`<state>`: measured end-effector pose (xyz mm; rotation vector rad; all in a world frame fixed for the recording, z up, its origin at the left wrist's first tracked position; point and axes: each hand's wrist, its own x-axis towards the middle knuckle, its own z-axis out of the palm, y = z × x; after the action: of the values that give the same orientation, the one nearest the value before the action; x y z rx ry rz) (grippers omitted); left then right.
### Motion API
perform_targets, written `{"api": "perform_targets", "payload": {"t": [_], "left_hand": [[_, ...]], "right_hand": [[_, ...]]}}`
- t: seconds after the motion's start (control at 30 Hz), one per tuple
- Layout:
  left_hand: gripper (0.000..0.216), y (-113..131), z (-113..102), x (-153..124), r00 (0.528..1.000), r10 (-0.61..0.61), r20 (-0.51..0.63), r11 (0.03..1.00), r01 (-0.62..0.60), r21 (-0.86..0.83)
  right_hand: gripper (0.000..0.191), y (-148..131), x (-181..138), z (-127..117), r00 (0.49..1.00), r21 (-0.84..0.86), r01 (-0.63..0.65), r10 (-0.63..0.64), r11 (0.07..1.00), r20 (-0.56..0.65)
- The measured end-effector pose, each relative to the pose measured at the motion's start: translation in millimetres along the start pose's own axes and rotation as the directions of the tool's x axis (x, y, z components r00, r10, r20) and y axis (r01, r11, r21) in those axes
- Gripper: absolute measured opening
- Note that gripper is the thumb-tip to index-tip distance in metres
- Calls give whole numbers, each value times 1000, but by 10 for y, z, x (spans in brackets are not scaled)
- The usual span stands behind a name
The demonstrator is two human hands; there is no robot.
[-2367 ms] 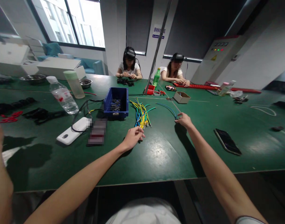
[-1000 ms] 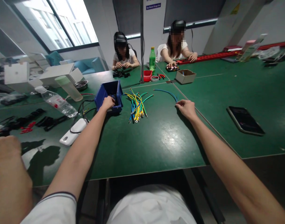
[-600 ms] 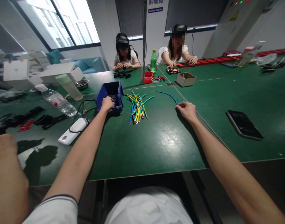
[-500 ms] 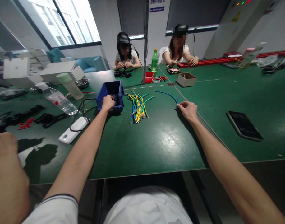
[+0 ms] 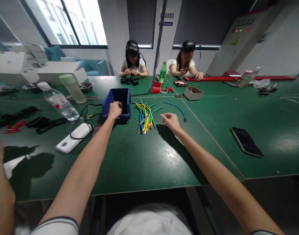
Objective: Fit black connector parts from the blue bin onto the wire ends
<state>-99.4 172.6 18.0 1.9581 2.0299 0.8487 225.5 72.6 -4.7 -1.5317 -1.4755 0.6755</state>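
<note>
My left hand (image 5: 115, 110) is inside the front of a blue plastic bin (image 5: 117, 94). Its fingers are closed near small dark parts, and whatever they grip is hidden. My right hand (image 5: 171, 121) hovers over the green table, fingers loosely curled and apart, with nothing seen in them. Just left of it lies a loose bundle of yellow, green and blue wires (image 5: 146, 114) with metal ring terminals at the near ends. Beyond my right hand, a single blue wire (image 5: 175, 105) with a dark piece at its near end rests on the table.
Left of the bin are a white power bank (image 5: 74, 137) with a black cable, a water bottle (image 5: 58, 101) and black straps (image 5: 48, 124). A phone (image 5: 246, 142) lies at right. Farther back stand a small cardboard box (image 5: 192, 93) and a green bottle (image 5: 162, 71). Two people sit opposite; another person's arm (image 5: 2, 182) shows at left.
My right hand has let go of the blue wire and moved left toward the wire bundle. My left hand stays in the blue bin. The view has tilted slightly.
</note>
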Motion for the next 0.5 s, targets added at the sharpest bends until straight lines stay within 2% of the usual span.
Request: {"api": "perform_targets", "payload": {"t": [0.1,0.23,0.5], "left_hand": [[39,1,10,-21,999,8,-53,999,-6,35],[39,-24,33,-15,997,24,-69,999,-22,35],[35,-20,30,-18,995,58,-87,997,-54,48]], "right_hand": [[34,-151,106,288,990,-25,-94,96,995,102],[30,-312,208,560,979,-65,-131,139,989,148],[40,-326,343,645,962,-206,-161,200,965,185]]}}
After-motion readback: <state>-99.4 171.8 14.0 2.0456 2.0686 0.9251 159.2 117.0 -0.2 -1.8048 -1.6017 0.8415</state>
